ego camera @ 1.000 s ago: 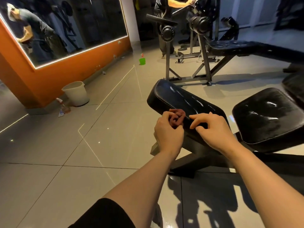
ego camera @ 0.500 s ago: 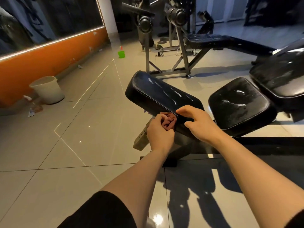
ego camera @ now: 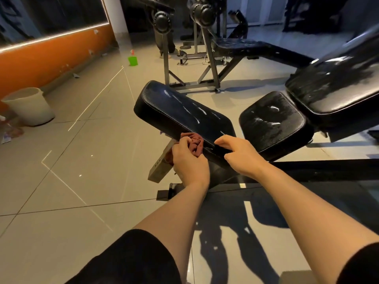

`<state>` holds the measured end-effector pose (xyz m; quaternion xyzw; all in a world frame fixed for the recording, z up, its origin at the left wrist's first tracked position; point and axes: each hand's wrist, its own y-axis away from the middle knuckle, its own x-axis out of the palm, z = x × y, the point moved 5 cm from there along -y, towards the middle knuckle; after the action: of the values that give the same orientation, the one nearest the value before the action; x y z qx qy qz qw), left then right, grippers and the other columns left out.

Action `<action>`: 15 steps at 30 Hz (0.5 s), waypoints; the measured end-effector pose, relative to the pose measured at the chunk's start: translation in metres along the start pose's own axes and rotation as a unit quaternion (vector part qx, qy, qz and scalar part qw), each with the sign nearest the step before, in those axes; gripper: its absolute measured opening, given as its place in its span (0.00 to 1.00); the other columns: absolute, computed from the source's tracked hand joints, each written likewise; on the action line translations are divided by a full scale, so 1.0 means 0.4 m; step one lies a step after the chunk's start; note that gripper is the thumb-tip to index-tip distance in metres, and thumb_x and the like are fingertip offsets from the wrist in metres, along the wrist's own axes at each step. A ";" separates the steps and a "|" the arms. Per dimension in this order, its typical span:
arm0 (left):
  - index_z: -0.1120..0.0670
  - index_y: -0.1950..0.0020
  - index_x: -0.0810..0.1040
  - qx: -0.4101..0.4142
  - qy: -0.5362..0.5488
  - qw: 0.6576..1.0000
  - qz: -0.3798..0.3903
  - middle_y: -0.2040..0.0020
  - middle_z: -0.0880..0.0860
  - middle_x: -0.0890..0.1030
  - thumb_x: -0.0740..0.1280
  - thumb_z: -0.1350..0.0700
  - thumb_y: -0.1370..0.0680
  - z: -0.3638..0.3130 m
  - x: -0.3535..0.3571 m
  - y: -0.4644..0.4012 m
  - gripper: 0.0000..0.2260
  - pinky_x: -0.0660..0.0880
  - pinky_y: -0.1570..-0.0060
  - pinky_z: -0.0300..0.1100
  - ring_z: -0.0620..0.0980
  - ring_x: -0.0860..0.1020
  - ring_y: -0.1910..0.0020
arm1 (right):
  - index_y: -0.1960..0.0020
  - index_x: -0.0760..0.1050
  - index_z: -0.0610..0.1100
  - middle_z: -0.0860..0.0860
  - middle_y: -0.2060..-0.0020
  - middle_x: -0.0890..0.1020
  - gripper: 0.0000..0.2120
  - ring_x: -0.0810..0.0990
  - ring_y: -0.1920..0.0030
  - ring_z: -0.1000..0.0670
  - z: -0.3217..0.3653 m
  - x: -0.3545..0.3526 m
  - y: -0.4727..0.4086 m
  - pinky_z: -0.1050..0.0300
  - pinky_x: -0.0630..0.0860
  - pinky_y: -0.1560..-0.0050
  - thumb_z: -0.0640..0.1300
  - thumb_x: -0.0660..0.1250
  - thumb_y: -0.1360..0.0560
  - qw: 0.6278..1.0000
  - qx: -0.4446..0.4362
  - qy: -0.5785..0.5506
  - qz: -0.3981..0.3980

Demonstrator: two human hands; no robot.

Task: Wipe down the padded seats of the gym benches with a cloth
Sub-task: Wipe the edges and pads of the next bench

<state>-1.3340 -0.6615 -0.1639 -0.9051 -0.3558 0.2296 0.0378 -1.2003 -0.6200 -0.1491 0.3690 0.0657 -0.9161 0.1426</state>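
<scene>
A long black padded bench pad (ego camera: 180, 111) slopes up and away in the middle of the head view, with wet streaks on its top. My left hand (ego camera: 189, 159) grips a bunched dark red cloth (ego camera: 195, 143) against the pad's near left edge. Just to the right, my right hand (ego camera: 239, 154) holds the pad's near end, fingers curled over its edge. A square black seat pad (ego camera: 274, 121) shines wet on the right, and a larger tilted back pad (ego camera: 336, 87) rises behind it.
A white bucket (ego camera: 30, 106) stands by the orange wall at the left. A small green cup (ego camera: 132, 60) sits on the tiled floor further back. Another bench (ego camera: 256, 48) and a grey rack frame (ego camera: 209, 64) stand behind. Bench base bars (ego camera: 307, 171) cross the floor at right.
The view has swung right and down, bringing the tilted back pad into sight. My left hand with the cloth has slid from the pad's top down to its near side edge.
</scene>
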 end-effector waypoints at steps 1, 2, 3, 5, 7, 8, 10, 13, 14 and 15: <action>0.51 0.43 0.74 0.006 -0.011 1.000 0.017 0.46 0.48 0.73 0.70 0.63 0.25 0.005 0.015 0.011 0.14 0.68 0.51 0.31 0.44 0.72 0.49 | 0.33 0.72 0.47 0.49 0.36 0.77 0.27 0.72 0.33 0.51 -0.001 -0.001 0.003 0.53 0.70 0.32 0.27 0.58 0.27 1.000 -0.001 0.001 0.003; 0.51 0.44 0.74 0.009 -0.019 0.999 0.034 0.45 0.49 0.74 0.70 0.63 0.25 0.009 0.029 0.022 0.13 0.67 0.53 0.29 0.45 0.73 0.48 | 0.33 0.73 0.47 0.49 0.36 0.77 0.26 0.73 0.33 0.51 -0.004 -0.003 0.007 0.54 0.70 0.32 0.27 0.58 0.27 1.000 -0.003 0.002 0.006; 0.51 0.44 0.75 0.008 -0.025 0.998 0.052 0.45 0.50 0.75 0.70 0.63 0.25 0.014 0.043 0.030 0.13 0.66 0.56 0.28 0.46 0.74 0.48 | 0.33 0.73 0.47 0.48 0.36 0.77 0.26 0.73 0.33 0.50 -0.006 -0.003 0.011 0.54 0.69 0.33 0.27 0.58 0.27 1.000 -0.003 0.006 0.011; 0.51 0.46 0.76 0.003 -0.029 0.996 0.085 0.46 0.51 0.76 0.70 0.63 0.26 0.018 0.064 0.040 0.11 0.66 0.58 0.28 0.46 0.75 0.50 | 0.33 0.73 0.46 0.48 0.37 0.77 0.25 0.73 0.34 0.50 -0.013 -0.006 0.018 0.54 0.69 0.33 0.27 0.59 0.26 1.000 -0.005 0.016 0.023; 0.52 0.50 0.75 -0.006 -0.015 0.993 0.114 0.48 0.51 0.78 0.70 0.63 0.26 0.022 0.076 0.040 0.09 0.70 0.59 0.30 0.46 0.76 0.52 | 0.33 0.73 0.47 0.48 0.36 0.77 0.24 0.73 0.33 0.49 -0.021 -0.010 0.026 0.53 0.70 0.32 0.28 0.59 0.25 0.999 -0.003 0.020 0.035; 0.52 0.51 0.75 -0.011 -0.007 0.993 0.120 0.49 0.52 0.78 0.70 0.63 0.26 0.023 0.076 0.039 0.09 0.73 0.58 0.33 0.47 0.76 0.52 | 0.33 0.73 0.47 0.48 0.36 0.77 0.25 0.73 0.33 0.49 -0.025 -0.013 0.029 0.52 0.70 0.32 0.28 0.59 0.25 0.999 0.001 0.022 0.038; 0.52 0.49 0.74 -0.011 -0.001 0.994 0.107 0.48 0.52 0.77 0.70 0.62 0.26 0.021 0.069 0.039 0.10 0.76 0.57 0.37 0.49 0.76 0.53 | 0.32 0.71 0.47 0.48 0.34 0.75 0.26 0.71 0.32 0.49 -0.034 -0.020 0.035 0.53 0.69 0.31 0.28 0.59 0.25 0.999 0.010 0.029 0.045; 0.53 0.43 0.71 -0.014 0.013 0.999 0.036 0.46 0.51 0.73 0.70 0.61 0.24 0.003 0.054 0.049 0.13 0.69 0.60 0.29 0.47 0.73 0.52 | 0.30 0.69 0.46 0.48 0.32 0.74 0.27 0.70 0.31 0.49 -0.045 -0.025 0.043 0.53 0.68 0.32 0.28 0.59 0.25 0.997 0.021 0.036 0.060; 0.52 0.42 0.70 -0.029 0.029 0.999 0.006 0.46 0.51 0.71 0.69 0.60 0.24 -0.003 0.050 0.051 0.13 0.68 0.61 0.29 0.46 0.73 0.52 | 0.29 0.69 0.47 0.48 0.32 0.73 0.27 0.70 0.30 0.49 -0.046 -0.025 0.045 0.54 0.67 0.32 0.29 0.59 0.25 0.997 0.022 0.038 0.064; 0.51 0.42 0.69 -0.046 0.050 0.998 -0.018 0.45 0.51 0.70 0.69 0.59 0.23 -0.005 0.049 0.051 0.14 0.70 0.59 0.30 0.47 0.73 0.51 | 0.29 0.68 0.47 0.48 0.31 0.73 0.27 0.70 0.30 0.49 -0.048 -0.025 0.047 0.54 0.67 0.32 0.29 0.59 0.25 0.997 0.021 0.040 0.068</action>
<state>-1.3078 -0.6637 -0.1744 -0.9098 -0.3798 0.1666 0.0175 -1.1753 -0.6313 -0.1563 0.4119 0.0267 -0.8900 0.1940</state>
